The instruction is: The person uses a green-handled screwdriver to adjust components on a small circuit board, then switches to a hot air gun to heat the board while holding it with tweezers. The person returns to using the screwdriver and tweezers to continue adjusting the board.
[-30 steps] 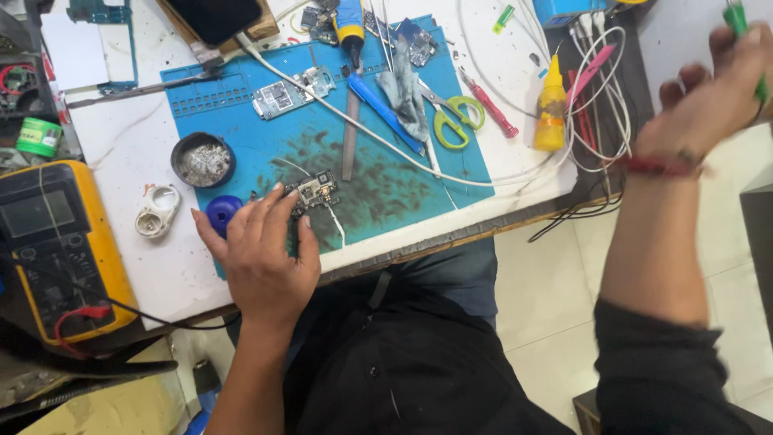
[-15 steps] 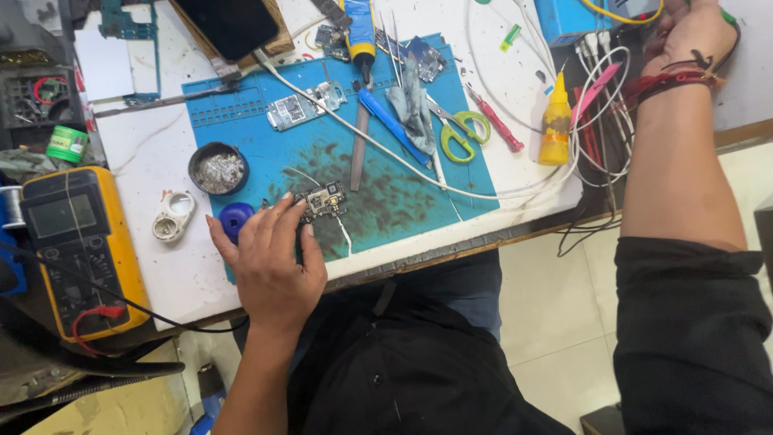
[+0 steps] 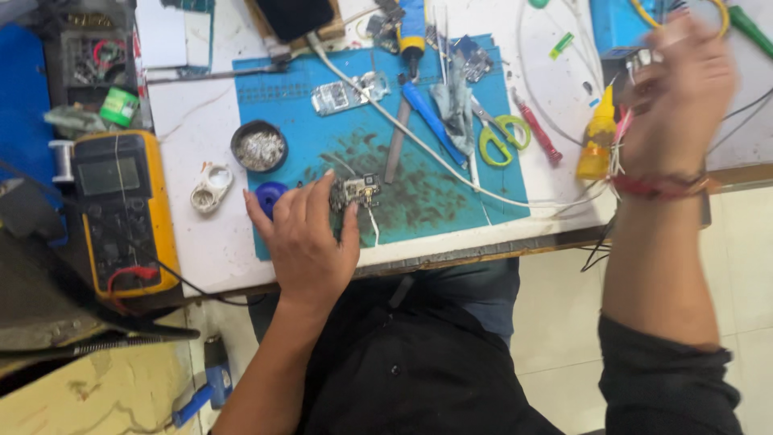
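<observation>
My left hand (image 3: 304, 242) lay flat on the near edge of the blue work mat (image 3: 451, 201), fingers pressed loosely together, their tips pinning the small circuit board (image 3: 357, 191) against the mat. The board sat just past my fingertips, a thin white lead trailing from it toward the table edge. To do this step well, I judged I needed to press on the board's edge only, so the contacts on top stayed clear for a tool.

Just left of that hand sat a blue round cap (image 3: 270, 196), then a white plastic ring piece (image 3: 210, 186) and a dark dish of metal scraps (image 3: 258, 147). The yellow multimeter (image 3: 122, 211) lay at the table's left side.

My right hand (image 3: 680, 97) was raised over the right end of the bench, blurred; I could not tell whether its fingers were spread or gripping anything. It was near the yellow bottle (image 3: 597, 142). I judged it best to bring any tool in slowly, clear of the white cable (image 3: 419, 145) crossing the mat.

Farther off lay green-handled scissors (image 3: 501, 135), a blue-handled tool (image 3: 431, 121) and a stripped phone frame (image 3: 348, 92).
</observation>
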